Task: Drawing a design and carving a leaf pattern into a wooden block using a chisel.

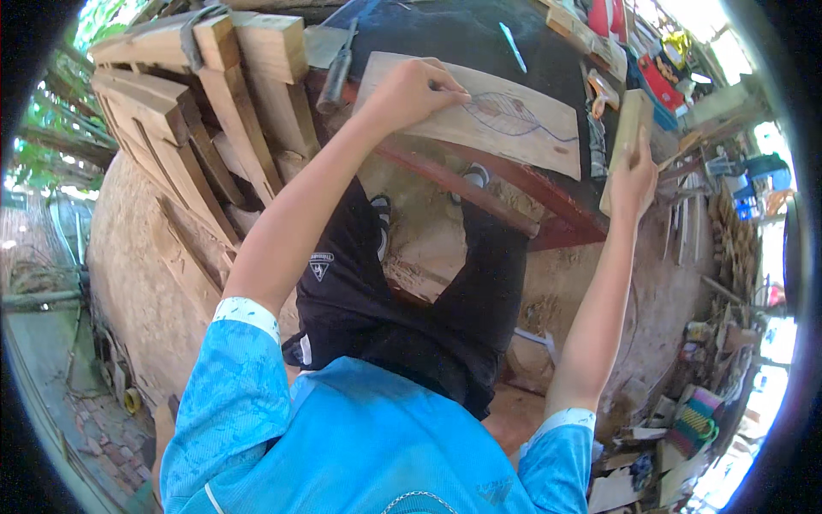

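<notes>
A flat wooden board (pixel 548 147) lies across the near edge of the dark workbench, with a leaf shape and stem drawn on it in blue lines. Over the drawing's left end is my left hand (pixel 418 92), thumb and fingertips pinched together close to the wood. Whatever they pinch, if anything, is too small to make out. My right hand (pixel 632 182) grips a thick wooden block (pixel 629 128) upright at the bench's right end, fingers wrapped round it. Left of the board rests a hand tool with a dark handle (pixel 334 84). A light blue pen (pixel 514 47) lies beyond the board.
Wooden frames (pixel 171 128) stand close by on the left, a dark cloth strip (pixel 195 38) hanging over one. An orange-handled tool (pixel 604 92) and a red-and-blue box (pixel 658 86) are at the bench's right. Scraps and a striped woven bag (pixel 695 420) lie on the lower right.
</notes>
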`<action>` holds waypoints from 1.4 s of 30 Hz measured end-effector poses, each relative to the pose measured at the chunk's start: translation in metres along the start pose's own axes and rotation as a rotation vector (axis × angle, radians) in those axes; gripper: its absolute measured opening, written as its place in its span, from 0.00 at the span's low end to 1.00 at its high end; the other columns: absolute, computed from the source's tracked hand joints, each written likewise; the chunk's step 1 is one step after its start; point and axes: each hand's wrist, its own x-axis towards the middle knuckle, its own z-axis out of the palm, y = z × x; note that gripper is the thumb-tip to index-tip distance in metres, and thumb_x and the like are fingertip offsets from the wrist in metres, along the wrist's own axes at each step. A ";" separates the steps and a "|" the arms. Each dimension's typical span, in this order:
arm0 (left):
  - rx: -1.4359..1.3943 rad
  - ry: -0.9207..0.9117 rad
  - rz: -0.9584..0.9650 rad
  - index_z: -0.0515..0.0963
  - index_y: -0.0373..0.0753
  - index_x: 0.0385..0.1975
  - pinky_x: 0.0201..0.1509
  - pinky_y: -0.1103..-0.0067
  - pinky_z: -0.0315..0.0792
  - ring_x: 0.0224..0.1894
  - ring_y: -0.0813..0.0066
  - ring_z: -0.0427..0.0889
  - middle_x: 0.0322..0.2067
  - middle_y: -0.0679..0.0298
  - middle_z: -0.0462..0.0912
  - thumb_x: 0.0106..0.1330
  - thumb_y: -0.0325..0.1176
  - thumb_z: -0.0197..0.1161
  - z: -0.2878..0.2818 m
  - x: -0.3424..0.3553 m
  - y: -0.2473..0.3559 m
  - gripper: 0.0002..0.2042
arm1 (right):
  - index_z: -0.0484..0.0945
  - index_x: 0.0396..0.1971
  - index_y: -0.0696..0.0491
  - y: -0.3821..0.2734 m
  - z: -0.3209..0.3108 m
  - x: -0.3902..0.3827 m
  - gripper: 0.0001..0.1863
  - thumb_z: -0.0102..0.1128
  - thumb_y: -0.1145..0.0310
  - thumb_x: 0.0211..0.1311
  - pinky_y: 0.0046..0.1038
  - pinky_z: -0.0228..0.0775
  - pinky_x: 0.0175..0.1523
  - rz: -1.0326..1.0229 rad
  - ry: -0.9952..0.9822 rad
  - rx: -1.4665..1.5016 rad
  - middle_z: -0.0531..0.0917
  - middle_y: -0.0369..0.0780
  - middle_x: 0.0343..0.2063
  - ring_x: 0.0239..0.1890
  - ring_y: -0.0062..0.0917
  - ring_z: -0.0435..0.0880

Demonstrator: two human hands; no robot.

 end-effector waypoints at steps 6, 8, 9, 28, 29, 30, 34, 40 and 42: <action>-0.001 0.006 0.063 0.91 0.39 0.37 0.51 0.74 0.76 0.43 0.66 0.86 0.37 0.59 0.88 0.64 0.44 0.74 0.004 0.000 -0.008 0.13 | 0.72 0.72 0.44 -0.051 -0.047 -0.042 0.25 0.55 0.64 0.77 0.37 0.69 0.65 -0.448 0.058 0.179 0.80 0.48 0.58 0.60 0.39 0.78; -0.022 0.002 0.039 0.91 0.39 0.36 0.50 0.74 0.77 0.42 0.66 0.86 0.36 0.58 0.88 0.63 0.44 0.74 0.004 0.000 -0.008 0.14 | 0.74 0.70 0.40 -0.077 -0.063 -0.058 0.24 0.56 0.65 0.76 0.40 0.73 0.62 -0.589 -0.270 0.296 0.80 0.47 0.56 0.56 0.44 0.80; -0.043 -0.011 0.014 0.91 0.38 0.36 0.49 0.73 0.77 0.41 0.65 0.86 0.36 0.57 0.89 0.63 0.45 0.75 0.004 0.001 -0.008 0.14 | 0.74 0.70 0.40 -0.090 -0.067 -0.064 0.24 0.56 0.65 0.76 0.40 0.73 0.62 -0.593 -0.259 0.279 0.80 0.47 0.56 0.56 0.44 0.80; -0.057 0.064 0.056 0.91 0.40 0.34 0.49 0.68 0.79 0.41 0.56 0.87 0.37 0.53 0.89 0.57 0.39 0.74 0.008 0.000 -0.008 0.11 | 0.74 0.70 0.40 -0.149 -0.062 -0.089 0.26 0.58 0.68 0.75 0.38 0.74 0.60 -0.618 -0.010 0.349 0.80 0.48 0.53 0.54 0.43 0.81; -0.022 0.041 0.063 0.91 0.39 0.35 0.48 0.70 0.79 0.40 0.58 0.87 0.36 0.54 0.89 0.59 0.40 0.74 0.008 0.001 -0.008 0.12 | 0.75 0.70 0.39 -0.149 -0.062 -0.091 0.25 0.58 0.66 0.75 0.39 0.75 0.59 -0.618 -0.108 0.361 0.80 0.47 0.53 0.53 0.42 0.82; 0.019 0.009 0.054 0.91 0.38 0.36 0.47 0.71 0.78 0.40 0.61 0.87 0.36 0.55 0.89 0.61 0.41 0.75 0.006 0.002 -0.008 0.12 | 0.75 0.70 0.39 -0.150 -0.062 -0.094 0.25 0.58 0.66 0.75 0.39 0.75 0.59 -0.622 -0.101 0.360 0.80 0.47 0.53 0.53 0.42 0.82; 0.021 0.009 -0.010 0.91 0.38 0.36 0.48 0.71 0.78 0.40 0.61 0.87 0.36 0.55 0.89 0.61 0.41 0.75 0.004 0.000 -0.008 0.12 | 0.74 0.71 0.35 -0.152 -0.061 -0.103 0.26 0.57 0.65 0.75 0.40 0.78 0.54 -0.501 -0.334 0.159 0.80 0.45 0.53 0.52 0.41 0.83; -0.073 0.026 0.049 0.91 0.37 0.36 0.47 0.70 0.78 0.39 0.60 0.87 0.35 0.55 0.88 0.61 0.41 0.74 0.005 0.000 -0.006 0.13 | 0.72 0.71 0.31 -0.162 -0.055 -0.108 0.26 0.57 0.63 0.75 0.42 0.80 0.51 -0.516 -0.023 0.317 0.79 0.46 0.52 0.51 0.43 0.84; 0.030 0.007 0.000 0.91 0.37 0.36 0.45 0.71 0.78 0.37 0.62 0.87 0.34 0.56 0.88 0.60 0.40 0.75 0.005 0.000 -0.006 0.12 | 0.72 0.71 0.32 -0.166 -0.057 -0.111 0.26 0.57 0.62 0.75 0.42 0.80 0.50 -0.439 -0.316 0.169 0.79 0.45 0.50 0.49 0.42 0.83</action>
